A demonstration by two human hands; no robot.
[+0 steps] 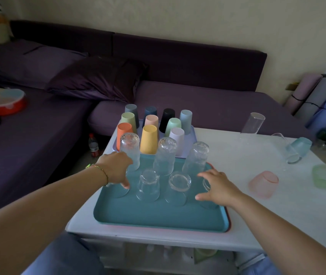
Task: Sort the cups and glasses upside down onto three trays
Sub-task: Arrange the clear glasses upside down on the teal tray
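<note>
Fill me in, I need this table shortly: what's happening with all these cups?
A person is sorting drinkware upside down onto trays. The lilac tray holds inverted coloured plastic cups. On the teal tray stand three tall textured glasses and two short glasses, all inverted. The left hand grips the front-left glass, the right hand the front-right glass. Loose on the table: a pink cup, a green cup, a blue cup and two clear glasses.

Both forearms are bare as far as they show. Just behind the left hand (116, 167), the wrist carries 1 thin gold chain bracelet (103, 172) with a small green bit on it. Blue-grey trousers (65, 255) cover the 2 legs below.
</note>
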